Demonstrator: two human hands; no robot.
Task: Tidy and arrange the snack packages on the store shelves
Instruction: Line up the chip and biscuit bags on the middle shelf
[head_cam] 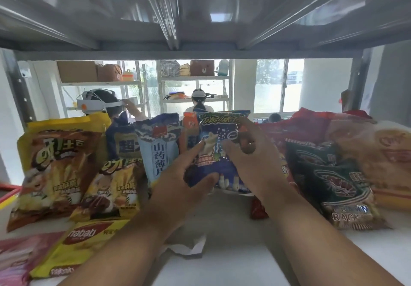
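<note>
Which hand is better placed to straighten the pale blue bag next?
The left hand. It grips the dark blue bag on the side beside the pale blue bag; the right hand holds the far side.

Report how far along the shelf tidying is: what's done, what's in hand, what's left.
Done: on the left, two yellow toast snack bags and the pale blue yam chip bag stand upright.

In hand: the left hand and right hand both grip the dark blue snack bag, setting it upright mid-shelf.

Left: the yellow nabati pack lies flat in front, and the green prawn cracker bags lean in a loose pile.
</note>
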